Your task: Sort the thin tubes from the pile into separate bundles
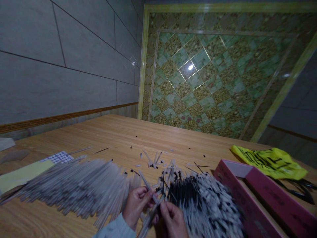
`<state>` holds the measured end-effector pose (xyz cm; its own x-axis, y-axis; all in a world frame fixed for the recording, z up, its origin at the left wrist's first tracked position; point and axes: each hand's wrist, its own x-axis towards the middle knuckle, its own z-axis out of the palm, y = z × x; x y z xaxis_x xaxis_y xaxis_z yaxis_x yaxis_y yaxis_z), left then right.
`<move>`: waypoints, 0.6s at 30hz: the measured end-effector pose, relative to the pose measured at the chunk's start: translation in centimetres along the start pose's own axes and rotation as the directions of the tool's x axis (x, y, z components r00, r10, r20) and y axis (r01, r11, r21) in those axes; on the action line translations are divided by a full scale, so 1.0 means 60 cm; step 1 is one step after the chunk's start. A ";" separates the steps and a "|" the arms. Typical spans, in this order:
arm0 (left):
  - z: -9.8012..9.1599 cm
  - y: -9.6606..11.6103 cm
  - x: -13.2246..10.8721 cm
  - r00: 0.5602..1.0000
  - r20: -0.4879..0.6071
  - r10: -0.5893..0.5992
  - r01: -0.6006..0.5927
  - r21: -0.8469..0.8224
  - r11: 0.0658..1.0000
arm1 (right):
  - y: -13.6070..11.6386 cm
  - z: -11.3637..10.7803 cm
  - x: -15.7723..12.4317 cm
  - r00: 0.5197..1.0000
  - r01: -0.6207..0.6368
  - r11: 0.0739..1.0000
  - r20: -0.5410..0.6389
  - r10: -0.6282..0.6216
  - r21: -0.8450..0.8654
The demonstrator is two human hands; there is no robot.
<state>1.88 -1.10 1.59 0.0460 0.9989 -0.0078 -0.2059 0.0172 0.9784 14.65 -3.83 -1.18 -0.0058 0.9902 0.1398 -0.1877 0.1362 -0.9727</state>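
Observation:
My left hand is closed in a pinch on a thin, clear plastic tube that slants up and away from the fingers. Close beside it, my right hand has thumb and fingers pressed together near the tube's lower end; blur hides what they hold. Left of the hands lies a broad pile of clear thin tubes. A dense heap of thin sticks with black and whitish parts lies to the right. Small black pieces and short clear bits are scattered just beyond my fingers.
An open pink box stands at the right, with a yellow printed bag behind it. Pale yellow paper and a blue-checked sheet lie at the left. The wooden table meets a tiled wall.

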 end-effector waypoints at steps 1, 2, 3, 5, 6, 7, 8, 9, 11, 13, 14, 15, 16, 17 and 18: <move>0.000 0.001 0.000 1.000 -0.006 -0.001 0.001 0.001 1.000 | 0.000 0.001 0.000 1.000 -0.022 1.000 0.010 0.022 0.000; -0.001 0.001 0.001 1.000 -0.015 -0.002 0.002 0.003 1.000 | -0.001 0.000 -0.001 1.000 -0.030 0.999 -0.004 0.029 -0.017; -0.002 0.000 0.001 1.000 -0.027 -0.005 0.005 0.000 1.000 | -0.003 -0.002 -0.001 0.999 -0.023 0.998 -0.038 0.021 -0.050; -0.004 -0.004 0.002 0.999 -0.048 -0.014 0.013 -0.025 1.000 | -0.009 -0.006 -0.001 0.993 0.014 0.989 -0.115 -0.032 -0.150; -0.006 -0.007 0.003 0.998 -0.055 -0.024 0.021 -0.043 0.999 | -0.011 -0.007 -0.001 0.988 0.027 0.981 -0.144 -0.055 -0.190; -0.007 -0.009 0.004 0.997 -0.061 -0.036 0.033 -0.063 0.997 | -0.013 -0.008 -0.001 0.984 0.036 0.978 -0.163 -0.071 -0.206; -0.008 -0.011 0.004 0.997 -0.064 -0.048 0.043 -0.082 0.996 | -0.013 -0.009 -0.002 0.982 0.042 0.980 -0.173 -0.077 -0.195; -0.008 -0.012 0.005 0.996 -0.065 -0.059 0.052 -0.097 0.994 | -0.012 -0.008 -0.002 0.982 0.045 0.987 -0.172 -0.072 -0.157; -0.008 -0.012 0.004 0.994 -0.081 -0.077 0.066 -0.126 0.990 | -0.005 -0.007 -0.003 0.992 0.024 0.999 -0.125 -0.028 -0.028; -0.008 -0.009 0.003 0.990 -0.115 -0.085 0.066 -0.160 0.985 | 0.003 -0.006 -0.003 0.997 -0.068 0.991 -0.013 0.070 0.118; -0.008 -0.007 0.002 0.988 -0.132 -0.085 0.062 -0.174 0.983 | 0.006 -0.007 -0.003 0.991 -0.129 0.974 0.056 0.120 0.185; -0.008 -0.005 0.002 0.985 -0.147 -0.085 0.057 -0.185 0.981 | 0.009 -0.008 -0.002 0.979 -0.189 0.951 0.126 0.162 0.244; -0.008 -0.004 0.001 0.985 -0.152 -0.086 0.056 -0.191 0.980 | 0.009 -0.009 -0.001 0.963 -0.239 0.927 0.189 0.190 0.289; -0.008 -0.004 0.001 0.985 -0.149 -0.088 0.059 -0.191 0.980 | 0.009 -0.010 0.000 0.950 -0.274 0.907 0.238 0.204 0.319; -0.008 -0.005 0.001 0.986 -0.140 -0.090 0.063 -0.187 0.980 | 0.007 -0.011 0.001 0.938 -0.297 0.897 0.273 0.211 0.327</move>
<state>1.45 -1.00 1.22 -0.0729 0.9895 -0.1252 -0.3820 0.0882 0.9199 15.22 -3.68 -1.72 -0.3136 0.9493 -0.0235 -0.4882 -0.1824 -0.8535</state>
